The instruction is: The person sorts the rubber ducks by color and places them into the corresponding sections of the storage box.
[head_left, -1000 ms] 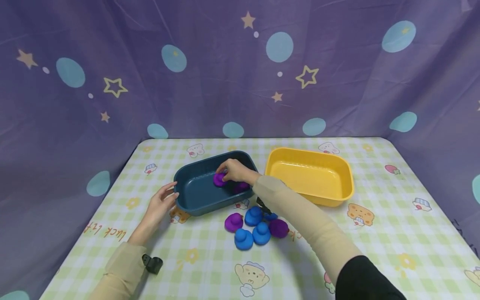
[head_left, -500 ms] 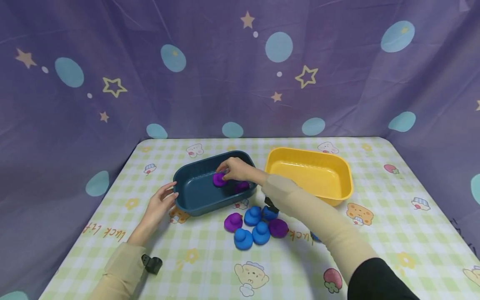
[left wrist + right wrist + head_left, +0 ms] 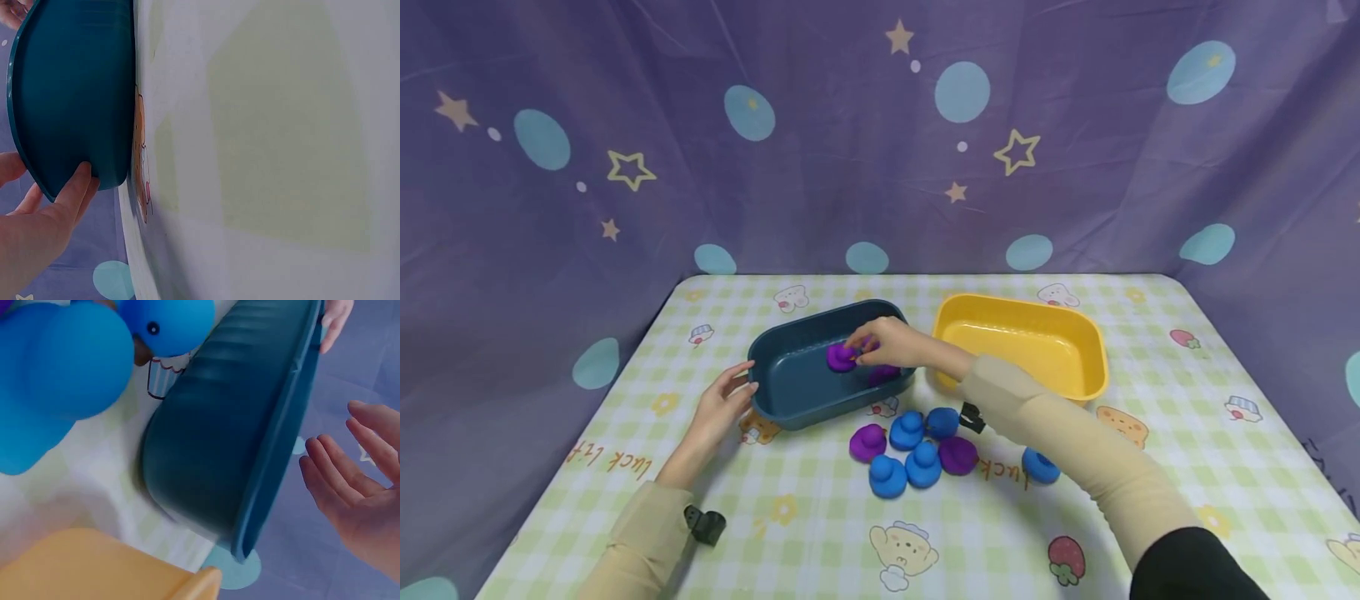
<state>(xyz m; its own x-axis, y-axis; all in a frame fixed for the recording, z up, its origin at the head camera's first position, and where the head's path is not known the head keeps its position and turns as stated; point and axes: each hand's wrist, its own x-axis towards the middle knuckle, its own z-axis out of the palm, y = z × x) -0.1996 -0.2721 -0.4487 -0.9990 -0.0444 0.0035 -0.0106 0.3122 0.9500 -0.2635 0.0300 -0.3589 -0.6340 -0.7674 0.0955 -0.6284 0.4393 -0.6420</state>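
Note:
My left hand (image 3: pixel 721 410) touches the left end of the dark teal bin (image 3: pixel 808 412), with extended fingertips against its rim and outer wall in the left wrist view. Over the bin's right half is my right hand (image 3: pixel 891 342), its fingers loosely extended and holding nothing in the right wrist view. A purple toy duck (image 3: pixel 840 357) lies in the bin just left of those fingertips. Further purple shows beneath the hand, including another purple duck (image 3: pixel 883 374), partly hidden by the bin wall and hand.
In front of the bin lie several blue ducks (image 3: pixel 887 477) and purple ducks (image 3: pixel 868 442). One blue duck (image 3: pixel 1041 466) sits apart, beside the right forearm. A yellow bin (image 3: pixel 1052 358) stands right of the teal one, partly covered by the right sleeve. A purple curtain (image 3: pixel 820 183) hangs behind.
My right hand has let go of the purple duck and shifted right, away from it. The right forearm has moved right, uncovering a blue duck. My left hand stays at the teal bin.

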